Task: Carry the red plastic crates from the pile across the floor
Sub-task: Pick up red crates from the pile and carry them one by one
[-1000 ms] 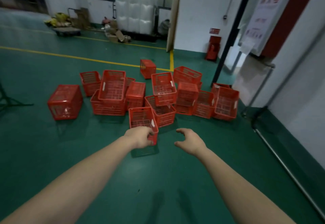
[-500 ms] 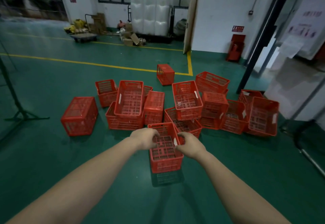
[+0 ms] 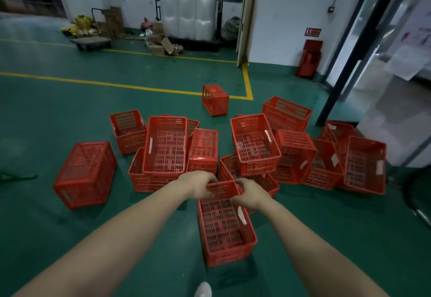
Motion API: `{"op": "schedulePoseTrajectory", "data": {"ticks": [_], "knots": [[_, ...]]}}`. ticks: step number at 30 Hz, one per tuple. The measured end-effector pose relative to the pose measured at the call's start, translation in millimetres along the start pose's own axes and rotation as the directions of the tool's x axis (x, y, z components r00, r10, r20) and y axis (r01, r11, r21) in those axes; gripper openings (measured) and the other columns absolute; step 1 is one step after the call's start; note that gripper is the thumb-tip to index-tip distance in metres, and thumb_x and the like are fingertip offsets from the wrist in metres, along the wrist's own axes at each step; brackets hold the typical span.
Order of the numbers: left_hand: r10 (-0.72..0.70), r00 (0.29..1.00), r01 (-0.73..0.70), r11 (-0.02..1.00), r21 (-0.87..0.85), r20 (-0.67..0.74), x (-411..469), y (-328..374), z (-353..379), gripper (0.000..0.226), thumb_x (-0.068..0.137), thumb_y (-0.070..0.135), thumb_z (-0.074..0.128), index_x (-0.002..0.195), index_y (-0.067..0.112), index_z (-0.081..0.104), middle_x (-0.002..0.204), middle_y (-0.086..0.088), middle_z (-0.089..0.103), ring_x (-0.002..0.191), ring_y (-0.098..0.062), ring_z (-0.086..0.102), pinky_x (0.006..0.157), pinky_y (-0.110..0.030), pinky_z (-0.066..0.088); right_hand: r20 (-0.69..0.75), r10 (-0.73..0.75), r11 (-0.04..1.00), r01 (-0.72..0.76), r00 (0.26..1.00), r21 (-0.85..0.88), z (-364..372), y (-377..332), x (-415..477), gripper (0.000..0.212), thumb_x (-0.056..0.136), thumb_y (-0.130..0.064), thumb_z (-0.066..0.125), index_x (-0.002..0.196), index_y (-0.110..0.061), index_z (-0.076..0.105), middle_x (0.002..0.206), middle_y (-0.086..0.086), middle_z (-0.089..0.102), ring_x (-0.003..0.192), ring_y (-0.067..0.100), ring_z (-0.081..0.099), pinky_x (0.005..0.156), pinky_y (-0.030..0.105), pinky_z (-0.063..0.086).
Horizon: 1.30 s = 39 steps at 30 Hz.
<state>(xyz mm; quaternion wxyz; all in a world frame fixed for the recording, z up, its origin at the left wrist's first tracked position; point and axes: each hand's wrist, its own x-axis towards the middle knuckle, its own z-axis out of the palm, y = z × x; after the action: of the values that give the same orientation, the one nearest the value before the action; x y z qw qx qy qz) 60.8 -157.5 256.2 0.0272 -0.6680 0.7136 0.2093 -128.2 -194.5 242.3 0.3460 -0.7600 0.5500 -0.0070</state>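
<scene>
I hold one red plastic crate (image 3: pixel 224 229) in front of me, its open top facing up, tilted with the near end lower. My left hand (image 3: pixel 199 185) grips the far left corner of its rim and my right hand (image 3: pixel 249 194) grips the far right rim. Behind it lies the pile of red crates (image 3: pixel 254 149), several tumbled or stacked at odd angles. One crate (image 3: pixel 85 174) lies upside down apart at the left, and another (image 3: pixel 215 99) stands alone further back by the yellow line.
The green floor (image 3: pixel 70 238) has yellow lines (image 3: pixel 116 84). A black post (image 3: pixel 342 68) and a glass partition stand at the right. A red cabinet (image 3: pixel 309 59) is against the far wall, with cardboard boxes and a cart at the back left. My white shoe (image 3: pixel 203 290) shows below.
My right hand has joined the left on the crate's rim, and the crate has come up off the floor and closer to me. The view has shifted nearer the pile.
</scene>
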Motion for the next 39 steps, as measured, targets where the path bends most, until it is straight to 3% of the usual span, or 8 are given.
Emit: {"op": "schedulePoseTrajectory", "data": {"ticks": [4, 8, 17, 20, 24, 28, 31, 39], "knots": [[0.021, 0.999, -0.023, 0.999, 0.048, 0.041, 71, -36, -39, 0.055, 0.086, 0.034, 0.065, 0.138, 0.028, 0.049, 0.135, 0.005, 0.056, 0.120, -0.017, 0.055, 0.097, -0.033, 0.047, 0.021, 0.048, 0.998, -0.049, 0.999, 0.033, -20, -10, 77, 0.070, 0.072, -0.031, 0.072, 0.138, -0.024, 0.048, 0.129, 0.000, 0.058, 0.106, 0.018, 0.063, 0.091, 0.036, 0.054], [0.064, 0.996, -0.066, 0.997, 0.048, 0.058, 141, -67, -67, 0.058, 0.086, 0.034, 0.066, 0.140, 0.026, 0.046, 0.141, 0.004, 0.051, 0.127, -0.018, 0.050, 0.103, -0.034, 0.043, 0.018, 0.099, 0.994, -0.100, 0.995, 0.055, -38, -14, 147, 0.075, 0.075, -0.031, 0.072, 0.143, -0.020, 0.044, 0.136, 0.002, 0.055, 0.119, 0.019, 0.057, 0.100, 0.036, 0.047], [0.254, 0.940, -0.278, 0.957, 0.080, 0.228, 277, -103, -76, 0.055, 0.085, 0.032, 0.067, 0.137, 0.027, 0.049, 0.136, 0.005, 0.056, 0.121, -0.017, 0.053, 0.096, -0.029, 0.045, 0.008, 0.294, 0.948, -0.293, 0.956, 0.129, -45, 4, 243, 0.063, 0.079, -0.029, 0.071, 0.136, -0.016, 0.050, 0.131, 0.005, 0.057, 0.113, 0.022, 0.059, 0.092, 0.031, 0.049], [0.357, 0.874, -0.403, 0.912, 0.079, 0.330, 331, -112, -69, 0.052, 0.085, 0.033, 0.065, 0.135, 0.028, 0.052, 0.132, 0.005, 0.058, 0.118, -0.017, 0.055, 0.093, -0.030, 0.046, -0.018, 0.404, 0.897, -0.392, 0.915, 0.206, -37, 16, 273, 0.068, 0.078, -0.032, 0.072, 0.140, -0.017, 0.047, 0.137, 0.006, 0.054, 0.119, 0.022, 0.056, 0.098, 0.029, 0.046], [0.421, 0.758, -0.533, 0.840, 0.100, 0.499, 403, -125, -53, 0.060, 0.086, 0.036, 0.065, 0.141, 0.027, 0.043, 0.141, 0.002, 0.049, 0.127, -0.017, 0.048, 0.099, -0.029, 0.042, -0.022, 0.569, 0.764, -0.519, 0.822, 0.384, -15, 21, 299, 0.046, 0.085, -0.029, 0.065, 0.129, -0.018, 0.059, 0.127, 0.005, 0.063, 0.114, 0.023, 0.060, 0.092, 0.028, 0.048], [0.472, 0.631, -0.627, 0.778, 0.046, 0.616, 458, -136, -27, 0.056, 0.089, 0.032, 0.065, 0.140, 0.020, 0.046, 0.140, 0.000, 0.050, 0.127, -0.020, 0.049, 0.098, -0.028, 0.041, 0.012, 0.698, 0.608, -0.601, 0.716, 0.519, 22, 28, 321, 0.048, 0.080, -0.033, 0.062, 0.124, -0.015, 0.061, 0.121, 0.011, 0.066, 0.108, 0.028, 0.063, 0.090, 0.034, 0.050], [0.473, 0.557, -0.668, 0.744, 0.030, 0.682, 485, -145, 4, 0.056, 0.090, 0.030, 0.063, 0.142, 0.020, 0.044, 0.142, -0.002, 0.048, 0.128, -0.020, 0.048, 0.101, -0.030, 0.041, 0.092, 0.756, 0.495, -0.659, 0.648, 0.566, 53, 37, 339, 0.041, 0.085, -0.021, 0.060, 0.125, -0.018, 0.060, 0.119, 0.009, 0.067, 0.106, 0.028, 0.064, 0.090, 0.033, 0.051], [0.459, 0.414, -0.773, 0.633, 0.038, 0.786, 525, -179, 131, 0.057, 0.088, 0.028, 0.062, 0.142, 0.028, 0.042, 0.142, -0.001, 0.046, 0.127, -0.019, 0.048, 0.102, -0.030, 0.042, 0.179, 0.821, 0.336, -0.712, 0.542, 0.616, 159, 85, 388, 0.050, 0.082, -0.034, 0.065, 0.129, -0.022, 0.054, 0.125, 0.008, 0.063, 0.109, 0.030, 0.061, 0.093, 0.038, 0.051]]}}
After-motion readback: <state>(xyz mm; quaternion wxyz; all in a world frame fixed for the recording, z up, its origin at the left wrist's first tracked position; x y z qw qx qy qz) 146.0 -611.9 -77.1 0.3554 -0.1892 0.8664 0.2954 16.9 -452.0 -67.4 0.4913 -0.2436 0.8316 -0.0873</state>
